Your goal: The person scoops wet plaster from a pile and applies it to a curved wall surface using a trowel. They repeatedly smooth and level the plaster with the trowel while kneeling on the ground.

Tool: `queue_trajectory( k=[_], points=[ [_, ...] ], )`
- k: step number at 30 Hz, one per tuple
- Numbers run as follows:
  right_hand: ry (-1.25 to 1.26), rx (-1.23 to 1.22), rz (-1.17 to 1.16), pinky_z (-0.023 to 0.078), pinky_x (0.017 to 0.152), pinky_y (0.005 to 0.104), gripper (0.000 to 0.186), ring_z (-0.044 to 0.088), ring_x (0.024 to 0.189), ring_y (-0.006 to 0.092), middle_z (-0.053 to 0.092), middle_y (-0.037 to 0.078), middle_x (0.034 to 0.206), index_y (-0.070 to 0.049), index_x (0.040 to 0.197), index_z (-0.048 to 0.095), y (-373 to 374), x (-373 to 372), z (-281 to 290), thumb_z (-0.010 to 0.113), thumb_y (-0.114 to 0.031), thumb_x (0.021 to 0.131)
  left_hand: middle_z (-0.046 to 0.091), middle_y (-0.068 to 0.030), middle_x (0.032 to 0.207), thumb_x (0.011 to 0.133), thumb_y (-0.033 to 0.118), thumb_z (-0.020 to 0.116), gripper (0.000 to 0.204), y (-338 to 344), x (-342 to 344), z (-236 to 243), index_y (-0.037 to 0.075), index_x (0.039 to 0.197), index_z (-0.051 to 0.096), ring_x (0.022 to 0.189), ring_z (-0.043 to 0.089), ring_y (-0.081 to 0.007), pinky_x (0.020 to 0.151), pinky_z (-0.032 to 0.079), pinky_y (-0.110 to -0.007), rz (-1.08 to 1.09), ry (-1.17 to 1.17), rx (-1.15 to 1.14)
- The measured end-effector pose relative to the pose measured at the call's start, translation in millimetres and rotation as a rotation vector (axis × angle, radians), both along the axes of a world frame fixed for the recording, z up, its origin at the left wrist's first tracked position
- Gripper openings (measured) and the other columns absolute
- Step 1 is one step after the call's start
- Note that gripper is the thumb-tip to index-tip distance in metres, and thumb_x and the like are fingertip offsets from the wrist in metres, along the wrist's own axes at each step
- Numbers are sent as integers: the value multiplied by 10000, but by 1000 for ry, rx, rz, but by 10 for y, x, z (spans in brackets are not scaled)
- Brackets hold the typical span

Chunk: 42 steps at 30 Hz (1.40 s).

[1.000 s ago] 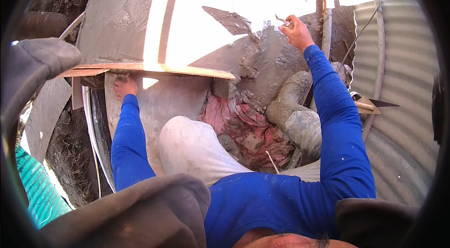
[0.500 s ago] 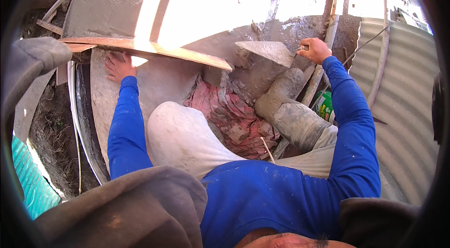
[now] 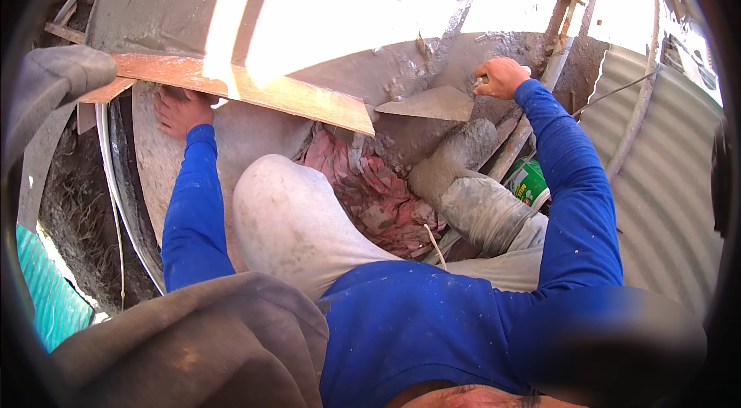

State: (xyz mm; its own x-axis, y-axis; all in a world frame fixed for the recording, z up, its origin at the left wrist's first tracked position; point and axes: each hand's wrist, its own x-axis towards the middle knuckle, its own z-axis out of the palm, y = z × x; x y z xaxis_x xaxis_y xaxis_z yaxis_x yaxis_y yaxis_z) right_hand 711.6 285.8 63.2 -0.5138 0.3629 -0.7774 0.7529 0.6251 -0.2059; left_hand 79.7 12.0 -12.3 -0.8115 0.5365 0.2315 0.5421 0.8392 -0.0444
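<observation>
The trowel [image 3: 432, 104] is dull metal, the board [image 3: 289, 98] grained wood, sleeves [image 3: 570, 176] matt cloth, the sheet [image 3: 656, 199] matt, ridged.

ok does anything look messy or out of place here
Yes: beside the left knee, only lightly soiled, red sheeting lies crumpled and dirty, and the right lower leg is caked grey, so the two legs look oddly mismatched.

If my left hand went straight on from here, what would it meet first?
Probably the wooden board, just ahead; whether your left hand touches it is unclear.
</observation>
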Motion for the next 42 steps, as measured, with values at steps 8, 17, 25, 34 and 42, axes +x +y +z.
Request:
queue_trajectory(
  k=[8, 17, 25, 34, 42],
  points=[
    [-147, -40, 79, 556, 977, 469, 466, 723, 1081, 343, 760, 181, 1122, -115, 1166, 777, 784, -612, 117, 791, -448, 841, 388, -71, 1675, 1004, 657, 404, 767, -2, 27, 10, 184, 1607, 395, 1573, 298, -307, 1248, 215, -625, -32, 21, 5],
    [43, -48, 182, 561, 883, 469, 390, 725, 913, 353, 762, 176, 941, -28, 964, 802, 1657, -1082, -62, 807, -357, 755, 410, -68, 1664, 985, 657, 467, 780, -3, 43, 23, 150, 1576, 434, 1559, 327, -299, 1250, 221, -585, -32, 48, -72],
    [236, 63, 87, 551, 696, 428, 355, 680, 707, 269, 706, 111, 791, 2, 903, 722, 2234, -1577, 126, 799, -328, 796, 407, -65, 1665, 961, 610, 550, 777, 42, 80, 87, 146, 1573, 429, 1568, 312, -299, 1247, 222, -586, -48, 25, -52],
    [41, -107, 32, 566, 816, 445, 402, 736, 897, 300, 756, 175, 912, -12, 940, 770, 1668, -1330, 237, 796, -386, 794, 387, -85, 1676, 974, 668, 495, 808, 14, 69, 87, 144, 1584, 411, 1568, 308, -321, 1241, 229, -606, -15, 24, -116],
    [350, 93, -459, 428, 1142, 527, 502, 564, 1339, 398, 599, 232, 1442, -61, 1342, 656, 621, -513, -174, 695, -377, 953, 390, -92, 1669, 1007, 681, 417, 792, 48, 90, 91, 155, 1598, 396, 1568, 305, -328, 1238, 241, -610, -46, 32, -38]
  ],
)
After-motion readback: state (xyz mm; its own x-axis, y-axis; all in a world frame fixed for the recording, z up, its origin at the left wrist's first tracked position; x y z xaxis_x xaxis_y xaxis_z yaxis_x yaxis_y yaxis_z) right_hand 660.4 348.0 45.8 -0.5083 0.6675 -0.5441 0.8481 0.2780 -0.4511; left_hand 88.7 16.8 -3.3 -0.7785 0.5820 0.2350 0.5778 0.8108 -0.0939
